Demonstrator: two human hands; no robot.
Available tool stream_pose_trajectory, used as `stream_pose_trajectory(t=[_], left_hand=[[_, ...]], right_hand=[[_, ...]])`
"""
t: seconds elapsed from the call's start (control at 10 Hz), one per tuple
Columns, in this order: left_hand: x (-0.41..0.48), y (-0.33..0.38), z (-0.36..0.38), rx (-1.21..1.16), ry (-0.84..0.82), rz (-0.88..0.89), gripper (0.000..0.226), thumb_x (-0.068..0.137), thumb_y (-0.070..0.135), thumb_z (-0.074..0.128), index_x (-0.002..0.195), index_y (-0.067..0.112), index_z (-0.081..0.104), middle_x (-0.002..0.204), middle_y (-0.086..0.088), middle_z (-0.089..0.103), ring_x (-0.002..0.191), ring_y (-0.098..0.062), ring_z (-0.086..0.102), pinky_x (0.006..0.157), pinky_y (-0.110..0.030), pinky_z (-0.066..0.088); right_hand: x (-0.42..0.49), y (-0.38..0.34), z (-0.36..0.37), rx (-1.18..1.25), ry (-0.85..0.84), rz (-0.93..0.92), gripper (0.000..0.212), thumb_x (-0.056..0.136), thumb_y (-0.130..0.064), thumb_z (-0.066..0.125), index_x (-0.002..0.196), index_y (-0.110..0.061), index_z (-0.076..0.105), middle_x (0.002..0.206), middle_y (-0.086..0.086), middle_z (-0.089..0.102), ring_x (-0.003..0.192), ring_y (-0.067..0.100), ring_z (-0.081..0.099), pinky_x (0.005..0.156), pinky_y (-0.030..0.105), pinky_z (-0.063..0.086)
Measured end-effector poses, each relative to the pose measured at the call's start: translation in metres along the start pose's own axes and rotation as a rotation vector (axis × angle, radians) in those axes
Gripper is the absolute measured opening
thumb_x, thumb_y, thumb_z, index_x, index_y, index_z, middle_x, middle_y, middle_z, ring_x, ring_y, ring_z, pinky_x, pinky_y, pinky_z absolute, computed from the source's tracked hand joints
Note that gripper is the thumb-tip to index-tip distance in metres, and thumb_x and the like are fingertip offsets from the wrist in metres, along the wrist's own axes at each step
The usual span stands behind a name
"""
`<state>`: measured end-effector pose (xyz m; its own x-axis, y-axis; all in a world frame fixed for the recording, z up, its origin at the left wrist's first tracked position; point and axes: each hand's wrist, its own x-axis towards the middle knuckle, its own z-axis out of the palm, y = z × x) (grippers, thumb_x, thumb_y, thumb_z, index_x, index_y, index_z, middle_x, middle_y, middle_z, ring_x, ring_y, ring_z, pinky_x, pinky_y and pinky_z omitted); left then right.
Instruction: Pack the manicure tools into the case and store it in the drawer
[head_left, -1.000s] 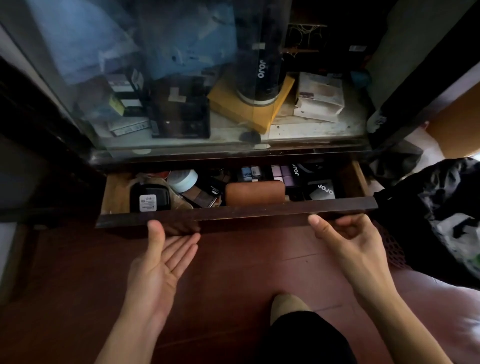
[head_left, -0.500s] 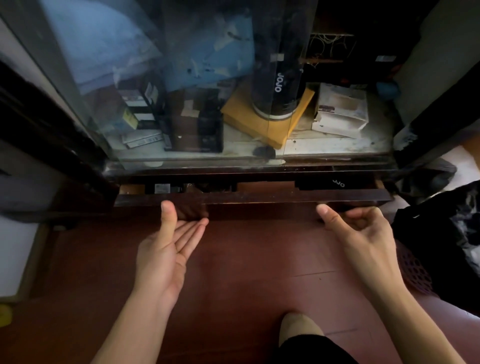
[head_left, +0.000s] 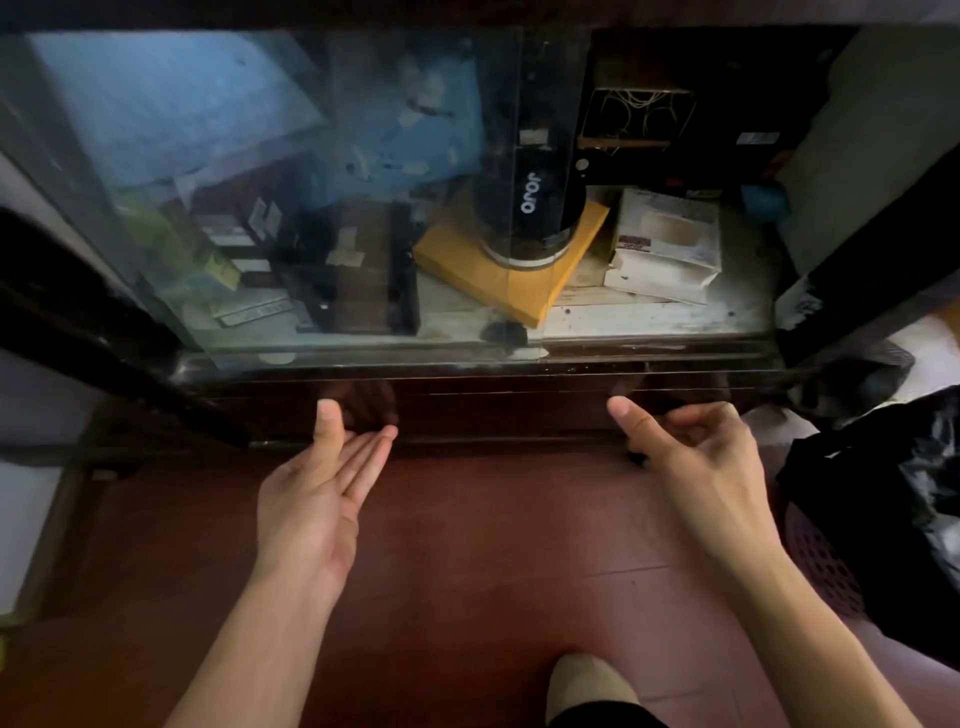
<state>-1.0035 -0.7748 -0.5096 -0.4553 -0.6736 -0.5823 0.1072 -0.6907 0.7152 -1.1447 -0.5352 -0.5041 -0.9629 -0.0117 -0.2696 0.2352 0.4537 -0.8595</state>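
Note:
The dark wooden drawer under the glass cabinet sits flush with the cabinet front, so the brown case and everything else inside it is hidden. My left hand is palm up, fingers straight, with its fingertips touching the drawer front at the left. My right hand is at the drawer's right part, thumb pointing at the front and fingers loosely curled. Neither hand holds anything.
Behind the glass door stand a black JOJO cylinder on a yellow envelope and a white box. A black bag over a purple basket lies at the right. My foot rests on the red floor.
The drawer was open, showing the brown case among other items; both hands pushed it in and it is now shut flush. The hands moved forward with it.

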Motion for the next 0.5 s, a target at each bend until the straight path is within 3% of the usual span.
stream_pose_trajectory(t=[0.2, 0.3, 0.4, 0.5], left_hand=[[-0.003, 0.004, -0.002, 0.04, -0.013, -0.009, 0.067, 0.081, 0.04, 0.075, 0.118, -0.012, 0.052, 0.104, -0.03, 0.075, 0.1, -0.032, 0.078, 0.081, -0.03, 0.064], [-0.006, 0.004, -0.003, 0.112, -0.035, -0.024, 0.069, 0.086, 0.045, 0.071, 0.125, -0.009, 0.052, 0.116, -0.027, 0.072, 0.103, -0.027, 0.077, 0.088, -0.033, 0.064], [-0.013, 0.006, -0.014, 0.189, -0.053, -0.05, 0.07, 0.094, 0.05, 0.06, 0.137, -0.005, 0.051, 0.119, -0.021, 0.073, 0.106, -0.022, 0.077, 0.093, -0.034, 0.056], [-0.028, 0.001, -0.025, 0.244, -0.029, -0.128, 0.051, 0.102, 0.045, 0.052, 0.135, 0.007, 0.058, 0.113, -0.015, 0.077, 0.104, -0.02, 0.076, 0.088, -0.032, 0.054]], right_hand=[[-0.003, 0.0, -0.001, 0.018, -0.032, 0.025, 0.056, 0.074, -0.063, 0.087, 0.102, -0.024, 0.058, 0.094, -0.002, 0.078, 0.089, 0.008, 0.071, 0.066, 0.022, 0.043], [-0.004, 0.004, -0.008, 0.054, -0.098, 0.035, 0.045, 0.079, -0.049, 0.09, 0.105, -0.024, 0.062, 0.099, -0.002, 0.08, 0.091, 0.012, 0.075, 0.069, 0.022, 0.048], [-0.015, 0.004, -0.025, 0.12, -0.137, -0.02, 0.031, 0.084, -0.033, 0.089, 0.108, -0.026, 0.07, 0.104, -0.001, 0.08, 0.097, 0.013, 0.077, 0.081, 0.023, 0.055], [-0.039, 0.005, -0.05, 0.141, -0.014, -0.201, 0.026, 0.085, -0.042, 0.083, 0.105, -0.026, 0.077, 0.097, -0.006, 0.082, 0.085, -0.001, 0.075, 0.074, 0.008, 0.053]])
